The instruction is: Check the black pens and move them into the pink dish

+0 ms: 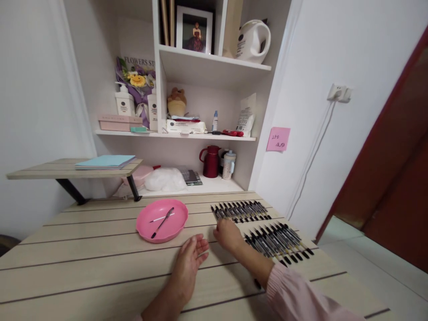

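Left hand [191, 257] lay palm-up on table [83, 261], fingers loosely spread, empty. Right hand [228, 233] curled at the pen row [241, 211]; grip could not be made out. Pink plate [142, 228] sat nearby.

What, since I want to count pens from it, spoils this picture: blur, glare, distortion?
Head view: light is soft and even, no glare on the table; wide-angle distortion leans the shelves sideways; the right hand looks slightly soft; the pens lie too small and tightly packed to separate.
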`<state>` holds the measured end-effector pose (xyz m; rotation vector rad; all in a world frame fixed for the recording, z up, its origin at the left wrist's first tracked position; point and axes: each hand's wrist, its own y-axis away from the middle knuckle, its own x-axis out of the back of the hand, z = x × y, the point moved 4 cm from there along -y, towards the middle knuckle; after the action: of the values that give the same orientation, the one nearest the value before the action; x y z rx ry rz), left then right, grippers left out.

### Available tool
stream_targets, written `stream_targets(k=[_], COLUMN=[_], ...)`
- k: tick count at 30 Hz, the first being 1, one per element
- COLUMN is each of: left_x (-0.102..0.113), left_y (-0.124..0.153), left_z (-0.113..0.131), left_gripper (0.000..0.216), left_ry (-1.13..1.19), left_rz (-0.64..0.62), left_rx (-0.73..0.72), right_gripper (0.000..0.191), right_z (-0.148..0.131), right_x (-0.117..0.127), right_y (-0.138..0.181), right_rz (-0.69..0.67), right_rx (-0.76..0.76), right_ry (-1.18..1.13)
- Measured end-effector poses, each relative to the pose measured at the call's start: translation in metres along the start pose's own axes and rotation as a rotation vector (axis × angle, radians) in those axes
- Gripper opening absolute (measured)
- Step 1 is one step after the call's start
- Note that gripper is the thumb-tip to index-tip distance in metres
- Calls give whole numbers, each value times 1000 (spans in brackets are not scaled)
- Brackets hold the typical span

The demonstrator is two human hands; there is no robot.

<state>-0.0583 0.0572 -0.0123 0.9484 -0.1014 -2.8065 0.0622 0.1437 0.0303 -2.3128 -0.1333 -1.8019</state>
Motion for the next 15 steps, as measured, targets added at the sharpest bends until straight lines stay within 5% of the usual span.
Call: stream_targets(k=[4,7,11,15], left_x=[2,10,36,58], left_y=[-8,-28,-60,-77], left_z=[34,81,129,140], left_gripper=[27,22,3,23], left_ry=[-466,-1130,-1383,-1529], left_rz=[31,177,310,376], left_rx=[-232,-377,-290,-122], right_gripper=[23,23,18,17], right_z=[-19,-25,-27,-27], right_x=[1,-6,-25,-41], right_y=[61,103,129,130], right_rz=[-84,-124,-122,-86], right_rx=[228,277,282,279], right_ry=[8,-19,-93,-103])
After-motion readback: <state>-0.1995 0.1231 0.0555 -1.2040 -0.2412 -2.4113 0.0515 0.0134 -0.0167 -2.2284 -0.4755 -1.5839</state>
